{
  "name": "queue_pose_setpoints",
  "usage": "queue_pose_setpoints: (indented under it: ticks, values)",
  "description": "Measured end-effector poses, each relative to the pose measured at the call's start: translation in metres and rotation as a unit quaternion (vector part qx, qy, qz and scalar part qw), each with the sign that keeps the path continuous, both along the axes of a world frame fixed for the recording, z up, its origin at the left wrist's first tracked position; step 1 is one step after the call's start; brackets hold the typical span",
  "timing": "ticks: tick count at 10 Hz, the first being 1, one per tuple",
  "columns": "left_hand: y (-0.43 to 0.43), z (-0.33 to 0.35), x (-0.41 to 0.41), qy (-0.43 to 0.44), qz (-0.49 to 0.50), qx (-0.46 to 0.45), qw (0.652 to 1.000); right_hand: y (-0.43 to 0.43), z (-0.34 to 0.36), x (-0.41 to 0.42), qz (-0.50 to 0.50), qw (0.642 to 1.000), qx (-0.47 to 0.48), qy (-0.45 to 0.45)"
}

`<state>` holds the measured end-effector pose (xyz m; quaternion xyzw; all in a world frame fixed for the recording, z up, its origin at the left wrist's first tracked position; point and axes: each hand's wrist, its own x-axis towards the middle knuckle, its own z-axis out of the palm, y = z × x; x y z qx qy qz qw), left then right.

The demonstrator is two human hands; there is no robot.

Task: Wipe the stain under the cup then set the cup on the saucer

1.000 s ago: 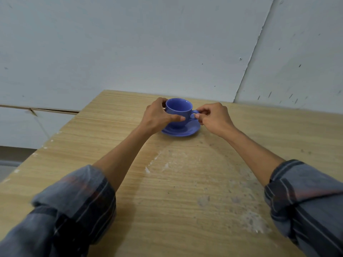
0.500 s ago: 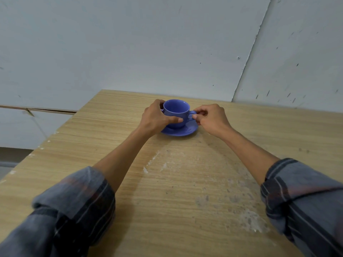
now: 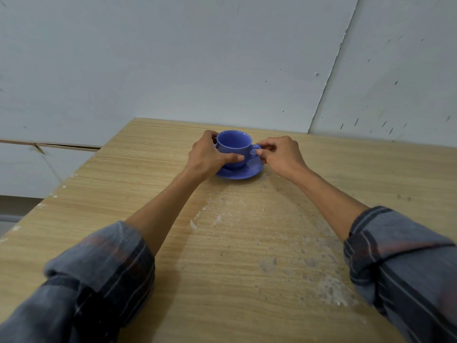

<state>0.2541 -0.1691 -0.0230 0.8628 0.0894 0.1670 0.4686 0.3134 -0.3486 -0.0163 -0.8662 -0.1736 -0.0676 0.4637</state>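
A blue cup (image 3: 234,144) stands upright on a matching blue saucer (image 3: 243,173) near the far end of the wooden table (image 3: 148,169). My left hand (image 3: 207,157) wraps around the cup's left side, thumb across its front. My right hand (image 3: 282,154) pinches the cup's handle on the right. The cup looks empty inside. The saucer's left part is hidden behind my left hand.
Pale worn patches and white flecks (image 3: 329,290) mark the tabletop between my forearms. The table's left edge (image 3: 49,201) drops off to the floor. A white wall (image 3: 222,70) rises right behind the table's far edge.
Both hands keep the same hold on the cup over the saucer. The cup has barely shifted; only the view has moved slightly.
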Motion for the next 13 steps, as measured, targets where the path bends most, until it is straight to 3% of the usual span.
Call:
queue_pose_setpoints:
  ticks: [2,3,4,6,9,12,13]
  values:
    - [0.013,0.005,-0.007,0.015,-0.019,0.004,1.0,-0.003,-0.002,-0.002,-0.002,1.0,0.011,0.002]
    - [0.03,0.001,-0.012,0.015,0.023,-0.01,1.0,-0.005,-0.004,-0.004,0.007,1.0,0.024,0.009]
    - [0.042,-0.007,-0.012,0.075,0.086,-0.048,0.992,-0.005,-0.005,-0.005,0.005,0.999,0.037,0.018]
    - [0.047,0.0,-0.01,0.134,0.04,-0.164,0.976,-0.004,-0.004,-0.005,0.004,0.999,0.046,0.02]
    - [0.045,0.0,-0.011,0.12,0.035,-0.225,0.966,-0.004,-0.004,-0.004,0.005,0.998,0.053,0.017]
    - [0.045,0.002,-0.013,0.134,0.024,-0.194,0.972,-0.003,-0.005,-0.003,0.007,0.998,0.05,0.041]
    - [0.045,0.013,-0.017,0.154,0.022,-0.111,0.982,-0.007,0.001,-0.006,-0.003,0.999,0.011,0.052]
